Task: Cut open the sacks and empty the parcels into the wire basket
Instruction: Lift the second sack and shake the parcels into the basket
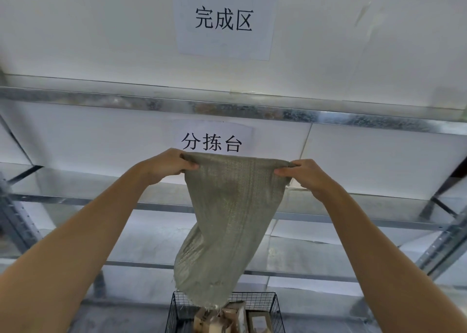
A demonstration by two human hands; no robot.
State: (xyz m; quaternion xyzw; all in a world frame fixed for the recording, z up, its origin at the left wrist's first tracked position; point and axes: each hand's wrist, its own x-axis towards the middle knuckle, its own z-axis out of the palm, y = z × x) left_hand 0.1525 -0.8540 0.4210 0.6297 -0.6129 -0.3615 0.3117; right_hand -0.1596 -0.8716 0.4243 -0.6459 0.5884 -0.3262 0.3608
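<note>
A parcel-sorting depot. Galvanised steel racking [252, 112] stands against a white wall [88, 29] bearing paper signs [223, 45] (完成区, 分拣台).

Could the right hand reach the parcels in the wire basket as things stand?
Probably not: the right hand grips the sack by its corner, high above the wire basket, and the sack hangs over the parcels.

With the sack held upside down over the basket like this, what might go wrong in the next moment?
1. The sack mouth hangs near the left rim of the wire basket, so anything left inside might fall outside.
2. Its frayed edge may snag on the wire.
3. The left hand and right hand pinch only the corners; a shake could slip them.
</note>
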